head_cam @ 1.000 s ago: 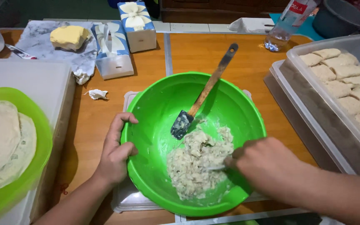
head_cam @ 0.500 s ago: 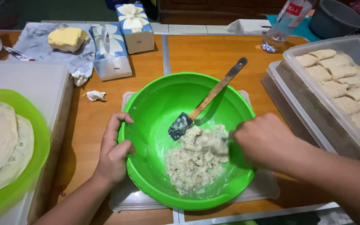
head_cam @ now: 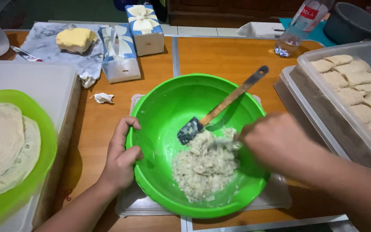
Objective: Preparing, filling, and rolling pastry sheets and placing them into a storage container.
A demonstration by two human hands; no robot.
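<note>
A bright green bowl [head_cam: 168, 107] stands on a clear plastic lid [head_cam: 278, 198] on the wooden table. It holds a lumpy pale mixture [head_cam: 202, 172]. A spatula [head_cam: 228, 101] with a wooden handle and dark blade leans in the bowl with its blade at the mixture's edge, and neither hand touches it. My left hand [head_cam: 121, 159] grips the bowl's left rim, thumb inside. My right hand [head_cam: 275, 141] is inside the bowl at the right, closed on a small utensil that pokes into the mixture. The utensil is blurred.
At the right, a clear container [head_cam: 305, 81] holds several folded dough parcels. At the left, a green plate [head_cam: 44, 129] carries flat round wrappers. At the back are a butter block [head_cam: 76, 38], two ribboned boxes [head_cam: 119, 53], a crumpled paper [head_cam: 103, 98] and a bottle [head_cam: 297, 30].
My right hand has moved up and left across the mixture, stirring it. The spatula's handle has tipped lower toward the right. My left hand stays on the rim.
</note>
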